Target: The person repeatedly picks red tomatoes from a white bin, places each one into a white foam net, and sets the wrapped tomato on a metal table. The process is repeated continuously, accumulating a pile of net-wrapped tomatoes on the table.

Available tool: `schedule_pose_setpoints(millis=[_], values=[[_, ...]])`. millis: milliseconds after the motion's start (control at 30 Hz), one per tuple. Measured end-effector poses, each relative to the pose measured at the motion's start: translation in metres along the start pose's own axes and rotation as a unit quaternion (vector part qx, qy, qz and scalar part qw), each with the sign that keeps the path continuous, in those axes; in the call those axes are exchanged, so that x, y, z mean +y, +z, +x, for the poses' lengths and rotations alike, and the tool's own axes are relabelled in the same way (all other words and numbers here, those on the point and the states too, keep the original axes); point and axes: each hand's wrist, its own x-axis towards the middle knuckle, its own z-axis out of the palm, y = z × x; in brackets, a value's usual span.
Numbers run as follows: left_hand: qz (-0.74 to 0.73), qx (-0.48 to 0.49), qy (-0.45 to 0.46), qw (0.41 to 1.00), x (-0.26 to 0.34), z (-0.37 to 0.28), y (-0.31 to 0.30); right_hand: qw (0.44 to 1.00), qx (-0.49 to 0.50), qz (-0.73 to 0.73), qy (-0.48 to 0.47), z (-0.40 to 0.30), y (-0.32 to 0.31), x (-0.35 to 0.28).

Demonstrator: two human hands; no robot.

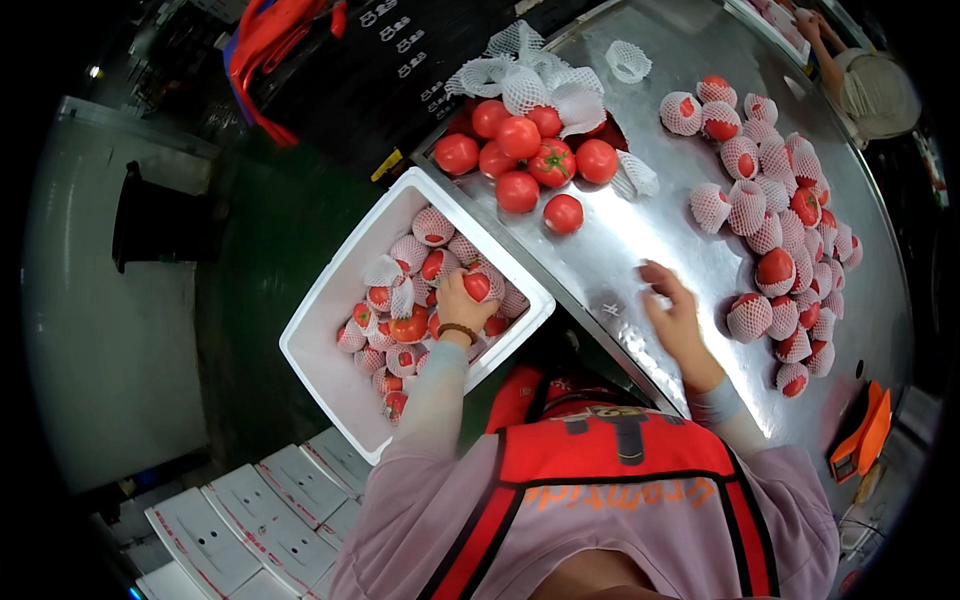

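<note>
My left hand (pixel 459 304) reaches into a white foam box (pixel 319 375) and grips a tomato (pixel 477 286) in a foam net sleeve. Other tomatoes (pixel 409 326) lie in the box, most in net sleeves. Over the metal table (pixel 570 270), my right hand (pixel 671 315) is held with its fingers apart and nothing in it. Bare red tomatoes (pixel 518 137) are piled at the table's left edge, by loose white foam net sleeves (pixel 525 86). To the right of my right hand lie many sleeved tomatoes (pixel 776 270).
An orange tape dispenser (pixel 866 431) lies at the table's right. White printed cartons (pixel 262 510) stand at lower left. A co-worker's arm (pixel 821 45) is at the top right. One net sleeve (pixel 628 61) lies apart near the table's far edge.
</note>
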Motion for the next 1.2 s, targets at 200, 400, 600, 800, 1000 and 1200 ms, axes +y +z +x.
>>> schedule_pose_setpoints(millis=[200, 400, 600, 800, 1000, 1200], values=[[-0.124, 0.176, 0.03, 0.976, 0.094, -0.043, -0.086, 0.907, -0.193, 0.347, 0.14, 0.018, 0.105, -0.066], [-0.244, 0.227, 0.083, 0.939, 0.124, -0.073, -0.111, 0.881, -0.175, 0.428, 0.102, 0.031, 0.136, -0.098], [-0.67, -0.002, -0.002, 0.742, 0.111, -0.079, -0.105, 0.959, -0.143, 0.206, -0.135, 0.043, 0.121, -0.113], [-0.86, -0.091, -0.037, 0.5, 0.111, -0.072, -0.111, 0.959, -0.034, 0.014, -0.281, 0.037, 0.099, -0.124], [-0.552, 0.01, 0.193, 0.811, 0.117, -0.064, -0.113, 0.796, -0.229, 0.539, 0.155, 0.024, 0.093, -0.122], [-0.786, -0.246, 0.045, 0.566, 0.135, -0.07, -0.138, 0.877, -0.176, 0.427, -0.129, 0.04, 0.081, -0.117]])
